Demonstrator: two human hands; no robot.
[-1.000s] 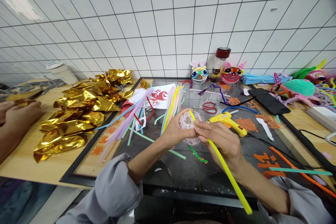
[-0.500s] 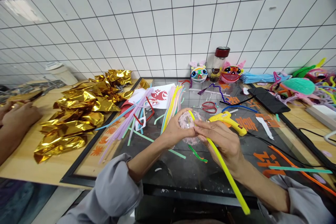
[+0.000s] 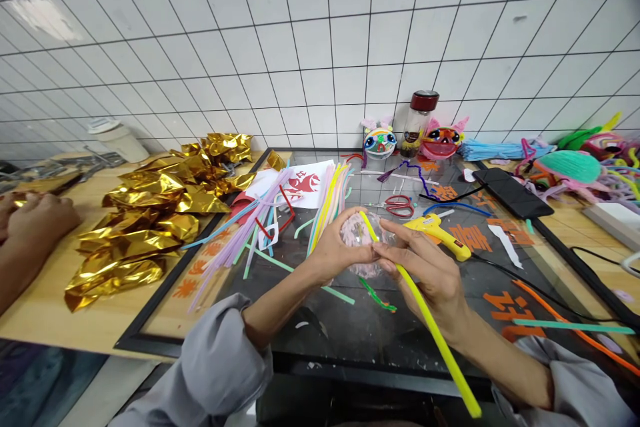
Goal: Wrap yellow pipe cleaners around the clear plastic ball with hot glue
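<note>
At near centre — left hand (image 3: 333, 250) wrapped round the pink-lined clear ball (image 3: 354, 233), right hand (image 3: 427, 273) pinching a yellow strip (image 3: 443, 347) across it — glue gun (image 3: 447, 241) lying just right.

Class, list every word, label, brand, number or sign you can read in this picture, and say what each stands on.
"喜", as far as it shows: orange character on the dark tabletop.
Other orange characters there: partly covered or blurred, not surely readable.
Label on the bottle: too small to read.
Mark on the glue gun: too small to read.
No brand or number is legible.
</note>
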